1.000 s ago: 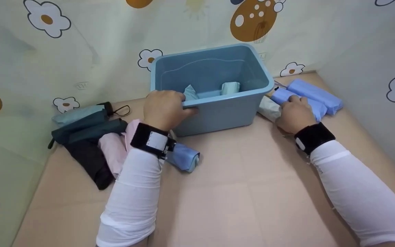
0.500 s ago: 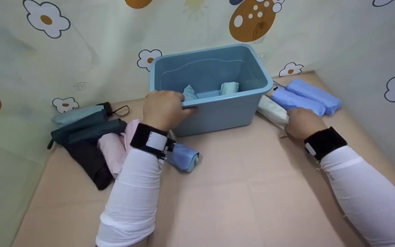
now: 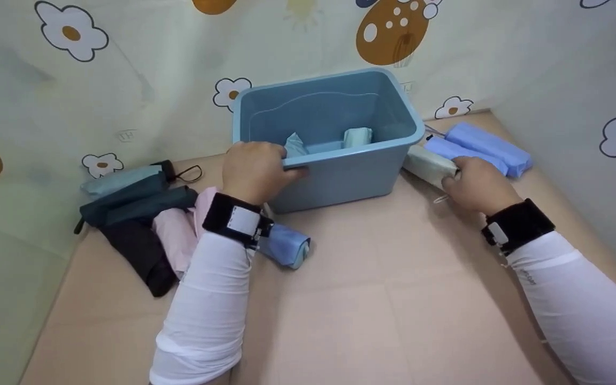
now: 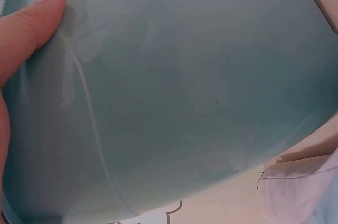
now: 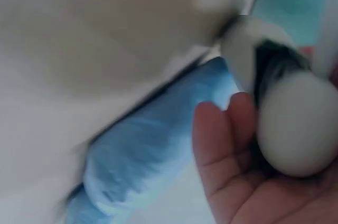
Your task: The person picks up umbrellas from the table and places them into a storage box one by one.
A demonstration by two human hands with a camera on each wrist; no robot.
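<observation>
My left hand grips the near left of the rim of a blue-grey plastic bin, its thumb against the outer wall in the left wrist view. At the bin's right side, my right hand holds a pale grey-white folded umbrella by its near end. That umbrella's rounded white handle lies in the curled fingers in the right wrist view. Two folded periwinkle-blue umbrellas lie just beyond this hand. Inside the bin are a pale teal rolled bundle and a pointed teal piece of cloth.
Left of the bin lie a light teal folded umbrella, dark green ones, a black one and pink ones. A blue one lies partly under my left wrist. A patterned wall sheet hangs behind.
My right hand has shifted right and nearer to me along the pale umbrella, and now grips its near end, which is tilted up a little. My left hand and the bin have stayed put.
</observation>
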